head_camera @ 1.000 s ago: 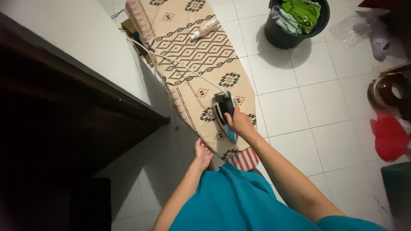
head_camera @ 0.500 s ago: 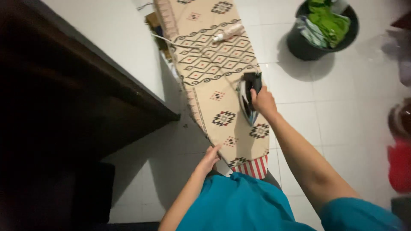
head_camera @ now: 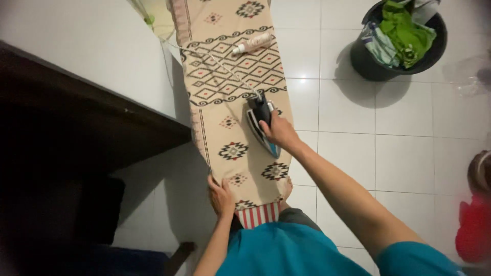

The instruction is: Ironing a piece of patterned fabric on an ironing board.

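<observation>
The right hand [head_camera: 277, 132] is curled around the handle of a black and blue electric iron [head_camera: 262, 124], which lies on the beige patterned cloth [head_camera: 230, 92]. Its long axis follows the board, tip toward the person. The left hand [head_camera: 220, 195] pinches the cloth's near edge. A pale spray bottle [head_camera: 251, 44] lies beyond, well apart.

wearer: one person, seen from above | garment: teal-blue short-sleeved top, plain, no print visible | sleeves: end at the upper arm; right sleeve edge shows at the lower right | forearms: bare | left hand [head_camera: 221, 197]: bare, no glove | right hand [head_camera: 277, 132]: bare, no glove | jewellery: too blurred to tell
</observation>
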